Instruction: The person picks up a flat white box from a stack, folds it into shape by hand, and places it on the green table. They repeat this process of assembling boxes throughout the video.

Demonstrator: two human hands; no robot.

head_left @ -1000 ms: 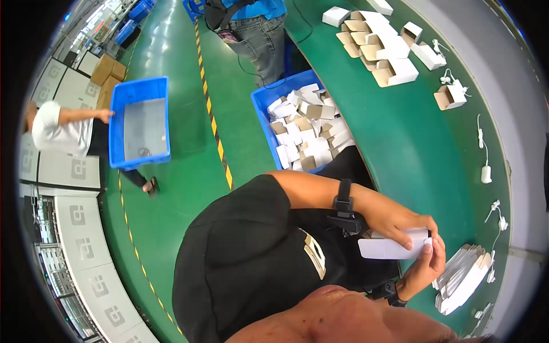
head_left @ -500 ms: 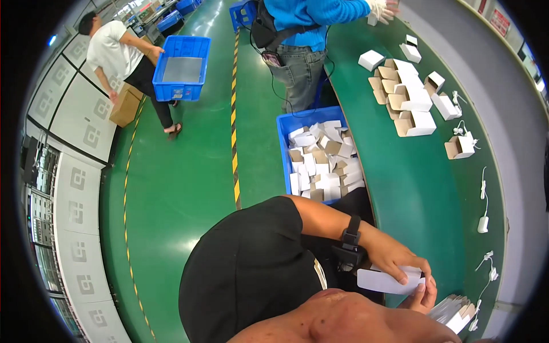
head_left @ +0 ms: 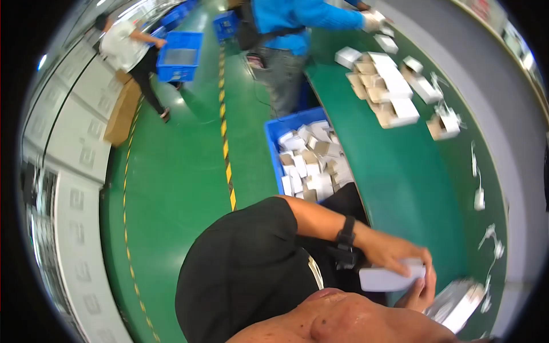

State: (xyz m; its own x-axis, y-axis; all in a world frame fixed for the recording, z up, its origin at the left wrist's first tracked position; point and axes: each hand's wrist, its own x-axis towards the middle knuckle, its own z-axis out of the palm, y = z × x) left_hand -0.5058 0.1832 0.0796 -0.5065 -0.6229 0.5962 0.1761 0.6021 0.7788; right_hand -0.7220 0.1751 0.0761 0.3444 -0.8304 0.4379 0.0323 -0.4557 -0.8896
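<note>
Over the near edge of the green table, my two hands work together on a white carton [head_left: 384,280]. My left hand [head_left: 396,250], with a black band on its wrist, lies over the carton's top, thumb pressed to its face. At its right end, my right hand [head_left: 422,292] pinches it with curled fingers. Part of the carton is hidden behind the fingers. Just right of my right hand lies a stack of flat white cartons [head_left: 462,306], blurred.
Open white cartons [head_left: 394,86] stand farther up the green table [head_left: 412,183]. White adapters with cables [head_left: 479,197] line its right side. A blue bin [head_left: 274,154] of cartons stands left of it. A person in blue [head_left: 286,28] works beyond; another carries a blue crate [head_left: 179,71].
The view has shifted, so the table's things sit farther left and higher. My hands keep hold of the carton, its face turned slightly. The person with the crate has moved farther off.
</note>
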